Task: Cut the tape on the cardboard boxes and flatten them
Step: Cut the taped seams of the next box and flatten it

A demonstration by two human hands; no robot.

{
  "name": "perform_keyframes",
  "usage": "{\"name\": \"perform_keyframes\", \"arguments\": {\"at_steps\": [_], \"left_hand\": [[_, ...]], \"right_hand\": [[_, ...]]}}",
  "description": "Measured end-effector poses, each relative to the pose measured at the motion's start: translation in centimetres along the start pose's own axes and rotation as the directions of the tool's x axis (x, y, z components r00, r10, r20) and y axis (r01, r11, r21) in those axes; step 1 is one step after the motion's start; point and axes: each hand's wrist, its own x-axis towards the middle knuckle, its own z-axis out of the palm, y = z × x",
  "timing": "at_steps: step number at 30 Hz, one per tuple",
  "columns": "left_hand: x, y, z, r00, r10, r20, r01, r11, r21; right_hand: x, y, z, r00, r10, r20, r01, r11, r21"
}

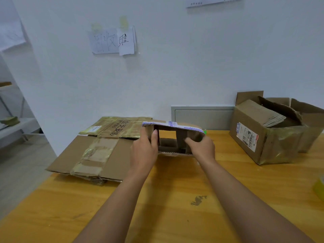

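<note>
A small open cardboard box [172,137] with a white printed label on its top edge lies on its side at the middle of the wooden table [175,199], its opening facing me. My left hand [144,151] grips its left wall, thumb inside the opening. My right hand [201,148] grips its right wall with fingers curled into the opening. A stack of flattened boxes [98,151] with strips of tape lies to the left, partly over the table's left edge.
An open cardboard box [266,132] with a shipping label and stacked card inside stands at the back right. A yellow-green tape roll [320,187] shows at the right edge. A white wall with taped notes and a grey panel [201,116] lies behind.
</note>
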Motion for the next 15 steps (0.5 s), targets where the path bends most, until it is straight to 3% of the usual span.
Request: {"name": "perform_keyframes", "arguments": {"at_steps": [5,9,15], "left_hand": [[-1.1,-0.4,0.9,0.987,-0.126,0.104,0.142,0.976,-0.165],[-1.7,-1.3,2.4,0.978,-0.098,0.183,0.148,0.949,-0.278],[-3.1,-3.0,3.3,0.948,-0.076,0.309,0.161,0.952,-0.259]], "right_hand": [[-1.2,0.7,-2.5,0.994,-0.097,0.049,0.089,0.986,0.142],[-1.6,1.8,-3.9,0.987,-0.156,0.047,0.153,0.986,0.058],[-2.4,4.2,-4.8,0.978,-0.179,0.103,0.181,0.983,-0.008]]}}
